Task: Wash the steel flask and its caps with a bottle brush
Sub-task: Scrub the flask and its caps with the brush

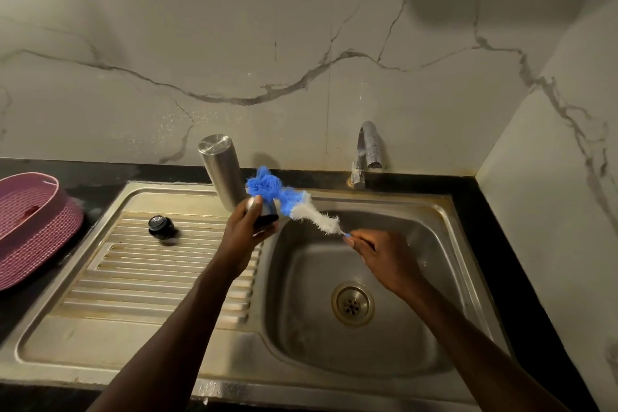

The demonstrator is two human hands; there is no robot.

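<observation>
The steel flask (221, 174) stands on the back edge of the drainboard, its closed flat end up. In front of it my left hand (244, 232) grips a steel outer cap (266, 213) with a dark rim, held over the sink's left edge. My right hand (381, 254) pinches the thin handle of the bottle brush (296, 206). The brush's blue tip lies against the cap, and its white bristles trail back toward my right hand. A small black inner cap (161, 227) sits alone on the ribbed drainboard.
The steel sink basin (301, 328) with its drain (352, 303) lies below my hands. The tap (366, 154) stands behind it with no water running. A pink woven basket (30, 227) sits on the dark counter at the left. Marble walls close off the back and right.
</observation>
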